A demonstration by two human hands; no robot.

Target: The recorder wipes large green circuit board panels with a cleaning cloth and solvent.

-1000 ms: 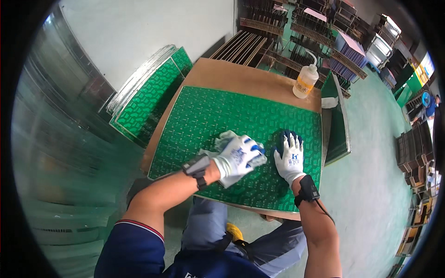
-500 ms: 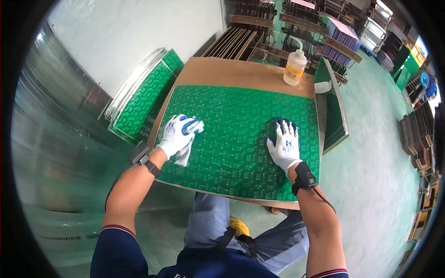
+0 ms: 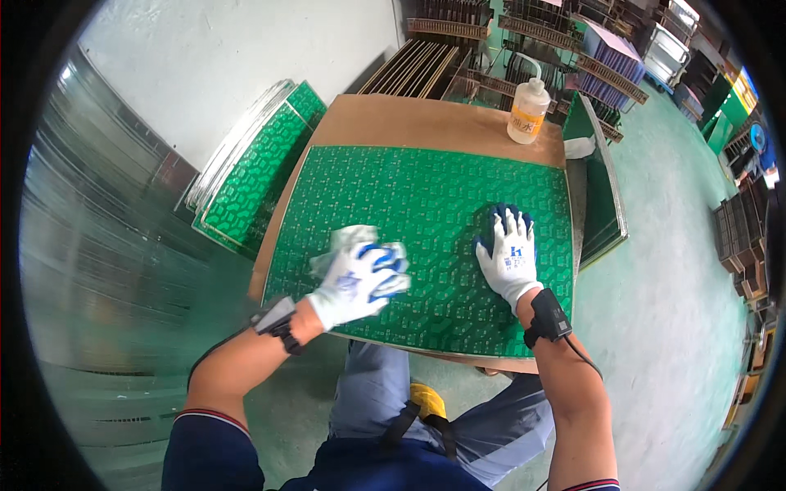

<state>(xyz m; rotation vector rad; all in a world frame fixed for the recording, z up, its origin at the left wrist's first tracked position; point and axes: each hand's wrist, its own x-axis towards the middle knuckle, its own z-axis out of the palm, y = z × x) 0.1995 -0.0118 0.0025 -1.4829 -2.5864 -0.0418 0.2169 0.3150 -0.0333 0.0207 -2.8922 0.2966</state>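
Cardboard sheet (image 3: 426,123) covers the work surface beneath both hands, likely as padding, and on it lies a large green circuit panel (image 3: 409,204) that fills nearly the whole top. Spread flat under the two hands, the panel has its entire face exposed. To the left of the left hand, more green panels (image 3: 254,176) lean stacked on edge against a grey metal surface, kept apart from the one lying flat. The right hand (image 3: 509,260), in a white glove with blue fingertips, lies open with fingers spread and palm pressed down near the panel's right side, seemingly to steady it. The left hand (image 3: 360,278), gloved alike, is closed around a pale crumpled cloth (image 3: 348,241) held against the panel's near-left area; motion blur hides exactly how the fingers grip it. Beyond the right hand, a small squeeze bottle (image 3: 528,114) stands on the cardboard's far edge.
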